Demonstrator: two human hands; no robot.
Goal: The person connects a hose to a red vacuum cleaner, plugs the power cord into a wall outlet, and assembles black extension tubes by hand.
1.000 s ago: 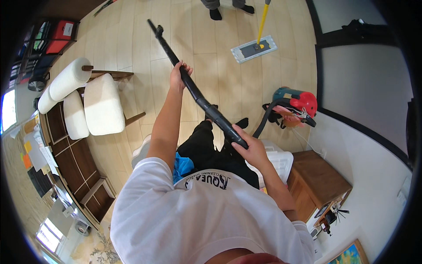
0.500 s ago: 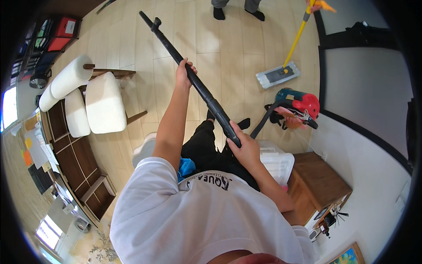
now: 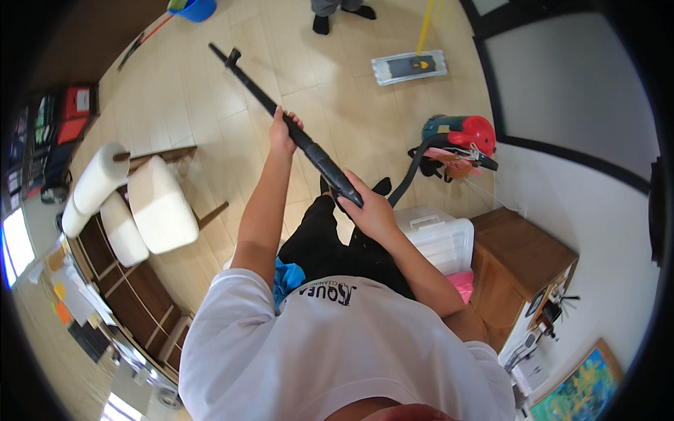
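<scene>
A long black vacuum cleaner wand (image 3: pixel 318 158) slants across the middle, its far end up and to the left. My left hand (image 3: pixel 285 130) wraps around it partway along. Lower down, my right hand (image 3: pixel 369 208) grips the near end by the handle. The dark hose (image 3: pixel 407 177) runs from near my right hand toward the red and teal vacuum cleaner (image 3: pixel 469 135), which stands on the floor to the right. I see no floor head on the wand's far tip; it ends in a narrow tube with a small knob near it.
A person's socked feet (image 3: pixel 321 25) stand at the far side, near a flat mop (image 3: pixel 411 68) with a yellow pole. Cream-cushioned seating (image 3: pixel 163 205) is at left. A blue bucket (image 3: pixel 194 9) sits far left. Beside my right arm are a clear plastic bin (image 3: pixel 444 245) and a wooden cabinet (image 3: pixel 521 247).
My view has shifted, bringing the blue bucket into sight. The wand's far end sits lower and slightly left in view. Both hands keep their hold, and the mop head appears farther up and left.
</scene>
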